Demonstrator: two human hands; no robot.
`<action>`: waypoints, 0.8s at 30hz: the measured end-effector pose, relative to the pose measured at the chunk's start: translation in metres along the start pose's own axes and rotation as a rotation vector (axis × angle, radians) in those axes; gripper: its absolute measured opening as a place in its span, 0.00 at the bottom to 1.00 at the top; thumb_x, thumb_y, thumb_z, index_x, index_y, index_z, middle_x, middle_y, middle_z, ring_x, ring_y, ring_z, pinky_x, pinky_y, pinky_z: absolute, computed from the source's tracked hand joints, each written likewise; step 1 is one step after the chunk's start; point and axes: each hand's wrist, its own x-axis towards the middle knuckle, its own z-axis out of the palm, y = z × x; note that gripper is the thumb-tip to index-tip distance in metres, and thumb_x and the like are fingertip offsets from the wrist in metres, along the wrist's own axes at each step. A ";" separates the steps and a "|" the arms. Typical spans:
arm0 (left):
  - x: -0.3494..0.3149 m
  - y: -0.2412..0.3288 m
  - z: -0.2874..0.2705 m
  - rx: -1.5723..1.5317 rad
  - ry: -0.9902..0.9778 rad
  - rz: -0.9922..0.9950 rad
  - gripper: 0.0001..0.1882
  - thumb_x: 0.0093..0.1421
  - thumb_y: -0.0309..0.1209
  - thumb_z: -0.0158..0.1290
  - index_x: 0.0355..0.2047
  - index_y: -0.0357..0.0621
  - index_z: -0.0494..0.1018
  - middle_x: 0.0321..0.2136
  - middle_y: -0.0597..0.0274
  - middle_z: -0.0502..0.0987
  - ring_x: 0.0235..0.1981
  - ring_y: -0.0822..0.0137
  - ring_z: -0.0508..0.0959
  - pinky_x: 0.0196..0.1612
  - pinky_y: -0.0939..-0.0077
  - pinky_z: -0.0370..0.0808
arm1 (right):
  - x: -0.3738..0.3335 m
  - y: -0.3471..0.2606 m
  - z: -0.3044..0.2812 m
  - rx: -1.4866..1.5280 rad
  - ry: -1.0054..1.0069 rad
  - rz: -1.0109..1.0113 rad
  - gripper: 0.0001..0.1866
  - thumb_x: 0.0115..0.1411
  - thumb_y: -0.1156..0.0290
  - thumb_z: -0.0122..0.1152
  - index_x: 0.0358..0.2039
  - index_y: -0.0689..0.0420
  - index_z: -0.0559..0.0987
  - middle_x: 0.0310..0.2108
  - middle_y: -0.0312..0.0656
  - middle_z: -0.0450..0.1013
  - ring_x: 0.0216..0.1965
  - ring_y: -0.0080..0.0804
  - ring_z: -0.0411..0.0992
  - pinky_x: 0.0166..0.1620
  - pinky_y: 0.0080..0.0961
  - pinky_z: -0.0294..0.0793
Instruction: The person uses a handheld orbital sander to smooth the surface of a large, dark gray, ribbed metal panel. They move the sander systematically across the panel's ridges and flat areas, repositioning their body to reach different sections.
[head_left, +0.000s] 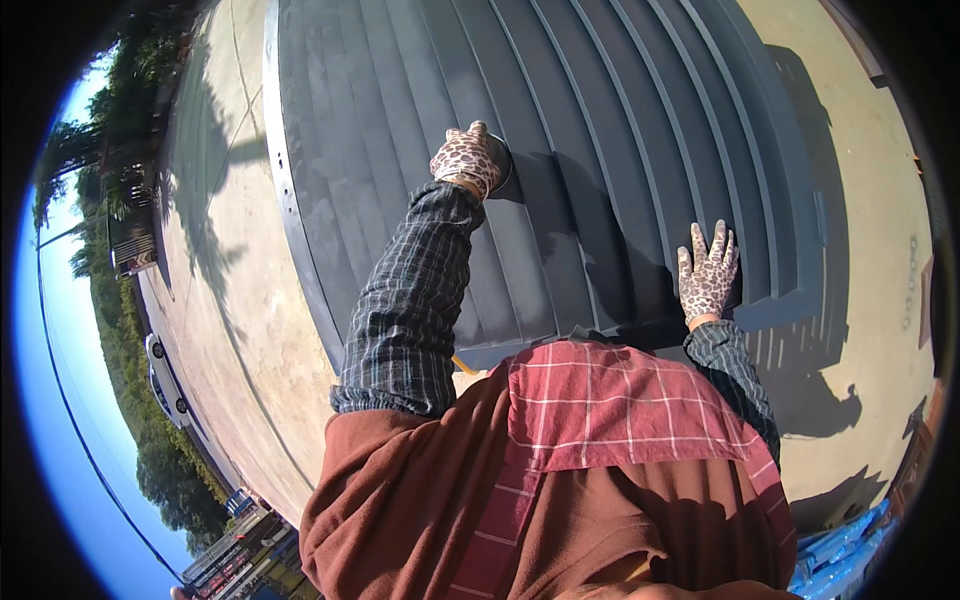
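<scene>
A large dark grey panel with long parallel slats or ridges lies in front of me. My left hand, in a leopard-print glove, is closed on a dark round thing resting against the slats. The glove hides most of that thing, so its kind cannot be made out. My right hand, gloved alike, lies flat with fingers spread on the panel's near right part. Checked sleeves cover both forearms, and a red checked apron covers my front.
Pale concrete ground surrounds the panel, with shadows on it. A white car stands far left near trees. Stacked long pieces lie at lower left, blue plastic at lower right. The panel has a light-coloured left edge.
</scene>
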 end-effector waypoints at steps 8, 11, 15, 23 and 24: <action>0.022 -0.006 -0.033 -0.002 0.037 -0.015 0.36 0.60 0.42 0.64 0.67 0.55 0.64 0.61 0.43 0.69 0.60 0.45 0.77 0.59 0.55 0.80 | -0.021 0.010 -0.007 -0.042 -0.012 -0.015 0.27 0.69 0.52 0.56 0.66 0.43 0.74 0.75 0.50 0.53 0.73 0.56 0.52 0.73 0.55 0.52; 0.039 -0.007 -0.042 0.008 0.055 -0.004 0.38 0.60 0.42 0.64 0.68 0.55 0.64 0.61 0.43 0.69 0.60 0.44 0.77 0.60 0.56 0.80 | -0.026 0.014 -0.006 -0.039 0.016 -0.038 0.27 0.70 0.52 0.55 0.67 0.43 0.73 0.74 0.51 0.53 0.73 0.57 0.52 0.73 0.55 0.52; 0.063 -0.011 -0.047 -0.003 0.104 0.006 0.38 0.60 0.43 0.63 0.69 0.55 0.63 0.62 0.41 0.69 0.61 0.43 0.75 0.62 0.55 0.78 | -0.032 0.016 -0.011 -0.054 -0.019 -0.029 0.26 0.71 0.53 0.54 0.67 0.44 0.73 0.74 0.52 0.53 0.73 0.58 0.51 0.73 0.55 0.51; 0.099 -0.023 -0.060 -0.001 0.207 0.059 0.34 0.63 0.48 0.61 0.66 0.53 0.65 0.60 0.38 0.70 0.60 0.41 0.76 0.62 0.54 0.78 | -0.034 0.009 -0.030 0.015 -0.072 0.000 0.29 0.67 0.59 0.60 0.69 0.43 0.70 0.75 0.53 0.50 0.74 0.57 0.49 0.74 0.56 0.47; 0.097 -0.024 -0.060 -0.003 0.196 0.064 0.34 0.63 0.49 0.60 0.66 0.53 0.65 0.60 0.38 0.70 0.61 0.41 0.75 0.62 0.54 0.78 | -0.034 0.009 -0.031 0.006 -0.077 0.003 0.29 0.67 0.59 0.60 0.69 0.43 0.70 0.75 0.53 0.50 0.74 0.57 0.49 0.74 0.56 0.47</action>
